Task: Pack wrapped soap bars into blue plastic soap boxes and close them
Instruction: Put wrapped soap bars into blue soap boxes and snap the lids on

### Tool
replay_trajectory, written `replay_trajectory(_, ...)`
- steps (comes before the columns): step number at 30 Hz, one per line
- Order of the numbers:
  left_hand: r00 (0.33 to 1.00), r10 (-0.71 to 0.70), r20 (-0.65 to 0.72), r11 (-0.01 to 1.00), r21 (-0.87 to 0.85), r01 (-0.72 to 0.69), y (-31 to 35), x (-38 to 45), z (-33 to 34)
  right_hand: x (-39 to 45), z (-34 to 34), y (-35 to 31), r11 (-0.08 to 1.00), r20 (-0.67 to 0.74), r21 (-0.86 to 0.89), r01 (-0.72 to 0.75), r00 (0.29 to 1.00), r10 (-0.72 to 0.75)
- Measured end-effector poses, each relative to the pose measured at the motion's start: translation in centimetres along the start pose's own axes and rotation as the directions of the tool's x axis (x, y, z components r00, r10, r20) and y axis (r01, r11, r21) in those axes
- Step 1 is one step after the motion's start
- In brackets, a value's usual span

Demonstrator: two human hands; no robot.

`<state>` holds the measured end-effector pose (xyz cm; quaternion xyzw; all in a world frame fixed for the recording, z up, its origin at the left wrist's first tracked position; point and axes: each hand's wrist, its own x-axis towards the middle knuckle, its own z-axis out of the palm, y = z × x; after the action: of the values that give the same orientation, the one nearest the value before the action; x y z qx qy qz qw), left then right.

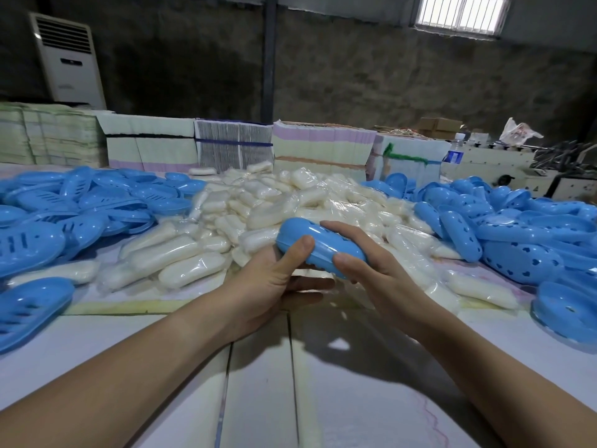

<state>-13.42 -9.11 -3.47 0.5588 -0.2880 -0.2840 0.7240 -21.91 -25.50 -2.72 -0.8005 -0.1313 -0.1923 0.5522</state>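
- Both hands hold one closed blue box (318, 245) above the table (129, 344).
- Left hand (271, 286): thumb curled over the box, fingers beneath.
- Right hand (371, 273): thumb and fingers wrapped around its right end.
- Wrapped soaps (258, 202) are heaped behind; blue box halves (97, 202) lie on both sides.

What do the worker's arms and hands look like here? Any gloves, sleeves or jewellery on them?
Both forearms are bare as far up as the picture shows, with no sleeve edge in view. The left hand and right hand wear no gloves. No rings, watch or wristband can be seen on either. The fingernails look short and unpainted.
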Motion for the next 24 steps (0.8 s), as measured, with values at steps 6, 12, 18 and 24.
replay_trajectory(6,1.000,0.018,0.012,1.000,-0.017,-0.018,-0.2,0.1,-0.1,0.0,-0.1,0.1,0.998,-0.002,-0.056,0.008,1.000,-0.008)
replay_trajectory(12,0.997,-0.024,0.078,0.999,0.044,0.021,0.0,0.1,-0.2,-0.1,-0.5,0.4,0.965,0.043,-0.249,0.089,0.996,-0.080)
replay_trajectory(18,0.996,0.005,0.093,0.999,0.039,-0.008,0.0,0.1,-0.4,0.0,-0.6,0.3,0.971,0.024,-0.215,0.101,0.995,-0.098)
replay_trajectory(24,0.966,0.255,0.038,0.865,0.438,-0.246,0.6,0.0,-1.9,0.2,-1.2,0.1,0.977,-0.082,-0.205,0.055,0.994,-0.074)
